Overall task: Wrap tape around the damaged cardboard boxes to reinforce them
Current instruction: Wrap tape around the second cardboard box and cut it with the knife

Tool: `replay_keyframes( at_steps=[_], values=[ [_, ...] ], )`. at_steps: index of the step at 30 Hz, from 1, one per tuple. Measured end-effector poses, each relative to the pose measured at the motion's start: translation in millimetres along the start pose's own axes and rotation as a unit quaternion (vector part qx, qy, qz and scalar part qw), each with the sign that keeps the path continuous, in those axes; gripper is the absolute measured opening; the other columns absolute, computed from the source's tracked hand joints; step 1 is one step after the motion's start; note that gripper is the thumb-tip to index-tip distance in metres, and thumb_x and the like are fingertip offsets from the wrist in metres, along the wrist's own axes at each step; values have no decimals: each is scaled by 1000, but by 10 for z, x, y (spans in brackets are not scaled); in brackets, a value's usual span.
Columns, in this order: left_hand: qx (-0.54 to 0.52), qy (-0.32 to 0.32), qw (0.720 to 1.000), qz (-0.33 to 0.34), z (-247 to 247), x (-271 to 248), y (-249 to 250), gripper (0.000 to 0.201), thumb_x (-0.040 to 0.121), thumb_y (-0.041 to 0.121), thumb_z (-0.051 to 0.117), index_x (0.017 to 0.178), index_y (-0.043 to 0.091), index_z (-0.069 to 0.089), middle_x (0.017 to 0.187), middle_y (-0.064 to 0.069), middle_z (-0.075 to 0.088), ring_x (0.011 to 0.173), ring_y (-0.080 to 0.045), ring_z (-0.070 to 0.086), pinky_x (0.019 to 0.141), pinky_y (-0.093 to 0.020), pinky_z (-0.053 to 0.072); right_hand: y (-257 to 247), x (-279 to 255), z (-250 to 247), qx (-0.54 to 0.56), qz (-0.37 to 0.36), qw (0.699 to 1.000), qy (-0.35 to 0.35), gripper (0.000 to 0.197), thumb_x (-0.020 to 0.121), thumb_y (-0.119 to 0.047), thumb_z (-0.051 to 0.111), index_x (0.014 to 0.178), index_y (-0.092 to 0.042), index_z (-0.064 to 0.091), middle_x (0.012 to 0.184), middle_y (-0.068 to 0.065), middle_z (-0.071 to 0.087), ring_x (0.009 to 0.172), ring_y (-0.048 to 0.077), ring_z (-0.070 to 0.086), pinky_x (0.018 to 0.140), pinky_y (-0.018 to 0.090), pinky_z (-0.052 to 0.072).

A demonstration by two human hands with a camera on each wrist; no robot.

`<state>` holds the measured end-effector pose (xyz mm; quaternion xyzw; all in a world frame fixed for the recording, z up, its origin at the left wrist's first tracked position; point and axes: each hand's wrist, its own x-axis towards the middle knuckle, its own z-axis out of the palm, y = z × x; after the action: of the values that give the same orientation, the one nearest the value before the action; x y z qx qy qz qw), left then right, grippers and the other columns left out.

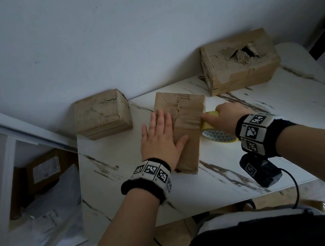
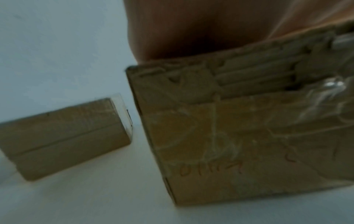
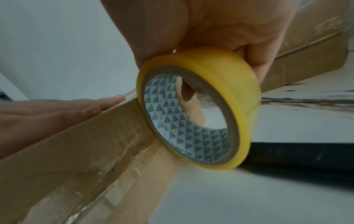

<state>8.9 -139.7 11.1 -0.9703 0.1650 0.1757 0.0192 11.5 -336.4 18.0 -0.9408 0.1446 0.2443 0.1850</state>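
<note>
A flat, creased cardboard box (image 1: 187,118) lies mid-table, with clear tape bands across it (image 3: 114,151). My left hand (image 1: 159,136) presses flat on its top, fingers straight; its fingertips (image 3: 107,103) show in the right wrist view. My right hand (image 1: 225,115) grips a yellow tape roll (image 1: 211,123) (image 3: 199,109), fingers through its patterned core, held against the box's right side. In the left wrist view the box's near face (image 2: 239,136) fills the frame, with my palm (image 2: 182,30) above it.
A small box (image 1: 101,114) (image 2: 65,136) sits at the table's back left. A larger box with a torn top (image 1: 237,62) stands back right by the wall. White marbled table (image 1: 259,149); shelf with parcels (image 1: 36,177) on the left.
</note>
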Motion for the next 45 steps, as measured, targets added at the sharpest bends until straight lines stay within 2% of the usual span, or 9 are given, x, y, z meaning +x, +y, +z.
replay_keyframes(
  at_steps=[10,14,22,27,30,35,39,41,45],
  values=[
    [4,-17,1000,21,-51,34,-40,79,90,68,17,151,23,-8,158,9,-16,144,-14,-18,117,-46,-4,-26,-34,-8,-6,4,1000,-4,54,91,-64,34,89,-12,49,69,0,44,73,22,48,55,29,34],
    [21,-17,1000,7,-74,25,-6,80,89,70,16,151,24,-5,158,11,-14,145,-14,-15,117,-51,-2,-33,-59,-23,-6,5,1000,-4,53,91,-63,34,91,-12,49,81,5,50,77,23,49,59,29,36],
    [19,43,999,19,-192,-17,-30,75,89,67,28,149,22,18,153,4,19,142,-19,14,117,-53,4,-32,-75,-19,-8,5,1000,-1,54,92,-62,33,91,-10,48,80,6,50,75,23,49,57,28,35],
    [28,-2,1000,12,-155,-80,-59,75,92,66,21,152,22,6,160,9,-2,146,-12,-5,116,-51,-1,-41,-66,-4,-11,10,1000,0,54,92,-62,33,90,-10,49,69,2,44,70,22,48,50,27,31],
    [22,-32,999,2,-194,-70,-27,80,90,68,20,152,20,4,160,7,-6,146,-13,-8,116,-51,-2,-39,-62,-6,-13,9,1000,4,54,92,-62,32,90,-10,48,69,2,44,67,20,47,50,26,31],
    [-2,8,1000,12,-252,-174,284,95,84,73,34,151,12,2,159,-9,2,146,-28,-1,118,-51,1,-38,-74,-12,-10,9,1000,4,60,92,-62,33,103,-7,54,85,7,50,77,24,48,61,29,37],
    [0,-63,998,-14,-127,-162,488,109,76,76,45,150,18,-12,157,-11,-20,142,-41,-16,111,-65,-2,-41,-92,-28,-6,11,1000,-1,61,92,-61,34,111,-6,55,91,8,49,80,24,46,65,29,36],
    [-8,-60,998,-28,-45,-156,478,103,80,70,47,149,23,-13,156,-6,-24,141,-40,-20,107,-70,-6,-28,-98,-28,-3,7,1000,0,59,92,-61,33,104,-8,54,89,8,49,79,24,46,65,29,36],
    [-18,-37,999,-22,5,-159,460,87,87,62,39,150,27,-10,157,-2,-21,142,-38,-19,105,-72,-7,6,-118,-25,22,-2,1000,-1,55,91,-64,32,87,-11,48,76,4,49,76,23,49,59,30,34]
  ],
)
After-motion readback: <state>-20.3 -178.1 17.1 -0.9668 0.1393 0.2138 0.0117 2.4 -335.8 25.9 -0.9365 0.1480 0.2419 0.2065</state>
